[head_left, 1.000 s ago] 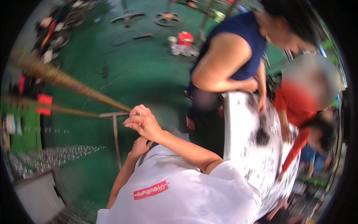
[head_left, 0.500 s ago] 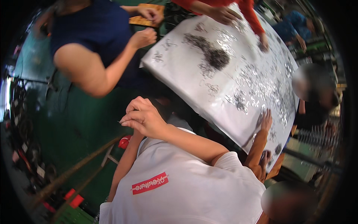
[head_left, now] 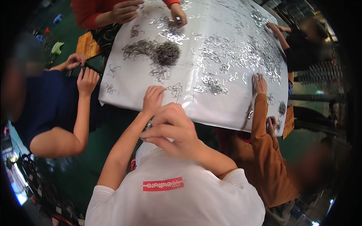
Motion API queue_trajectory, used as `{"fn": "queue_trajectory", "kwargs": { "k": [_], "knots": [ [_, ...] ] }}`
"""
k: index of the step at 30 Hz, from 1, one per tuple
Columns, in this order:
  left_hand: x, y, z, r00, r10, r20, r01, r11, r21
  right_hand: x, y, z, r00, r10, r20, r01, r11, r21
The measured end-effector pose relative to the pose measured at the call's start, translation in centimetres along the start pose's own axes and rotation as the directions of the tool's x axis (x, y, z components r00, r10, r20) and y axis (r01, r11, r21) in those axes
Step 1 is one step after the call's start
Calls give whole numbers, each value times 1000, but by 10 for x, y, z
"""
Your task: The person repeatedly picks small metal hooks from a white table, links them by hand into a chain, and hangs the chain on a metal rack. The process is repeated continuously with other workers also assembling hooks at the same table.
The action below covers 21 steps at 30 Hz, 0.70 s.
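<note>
**Hands now at the near edge of the white sheet**

Since half a second ago your view has swung so that the white sheet fills the upper middle, and both your hands have come together at its near edge; before, only one raised hand showed clearly.

Your left hand reaches forward with the fingers curled down on the sheet edge, touching it just beside a small bent wire piece. I cannot tell if it grips something. Your right hand is held just behind the left one, fingers half bent and pinched together; something small and shiny shows under it near the left wrist, but it is too hidden to say what it is.

On the sheet, many thin metal wire pieces lie spread, with a dark dense heap further from you.

Around the sheet other people work: a person in a dark blue shirt on your left, a person in an orange-brown sleeve on your right with one hand flat on the sheet, and a person in red on the far side.
</note>
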State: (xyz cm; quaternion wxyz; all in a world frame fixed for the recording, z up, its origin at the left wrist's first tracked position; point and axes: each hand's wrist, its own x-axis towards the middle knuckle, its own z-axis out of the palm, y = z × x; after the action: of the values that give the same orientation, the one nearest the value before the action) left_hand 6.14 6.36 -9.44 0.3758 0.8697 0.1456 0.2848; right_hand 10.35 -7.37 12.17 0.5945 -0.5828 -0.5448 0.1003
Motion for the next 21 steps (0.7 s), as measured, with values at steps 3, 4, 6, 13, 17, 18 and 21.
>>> {"fn": "queue_trajectory", "kwargs": {
  "k": [3, 4, 6, 13, 17, 18, 21],
  "knots": [
    [49, -6, 54, 967, 192, 165, -182, 981, -72, -11, -12, -22, 989, 97, -114, -113, 984, -141],
    [63, 0, 76, 951, 229, 209, -213, 973, -92, -17, -16, -26, 978, 132, -160, -160, 971, -176],
    [80, 19, 120, 913, 311, 265, -299, 950, -86, -31, -23, -33, 952, 164, -258, -229, 942, -245],
    [114, 41, 176, 698, 299, 651, -364, 931, -38, -80, -46, -18, 761, 247, -600, -500, 813, -298],
    [131, 26, 152, 791, 112, 601, -103, 993, -50, -99, -48, 3, 677, 270, -684, -577, 772, -267],
    [135, 21, 145, 776, 117, 620, -155, 988, 7, -102, -48, 8, 667, 271, -694, -579, 775, -253],
    [147, 12, 126, 858, 59, 510, -52, 998, -29, -109, -47, 19, 641, 275, -716, -576, 790, -212]
  ]
}}
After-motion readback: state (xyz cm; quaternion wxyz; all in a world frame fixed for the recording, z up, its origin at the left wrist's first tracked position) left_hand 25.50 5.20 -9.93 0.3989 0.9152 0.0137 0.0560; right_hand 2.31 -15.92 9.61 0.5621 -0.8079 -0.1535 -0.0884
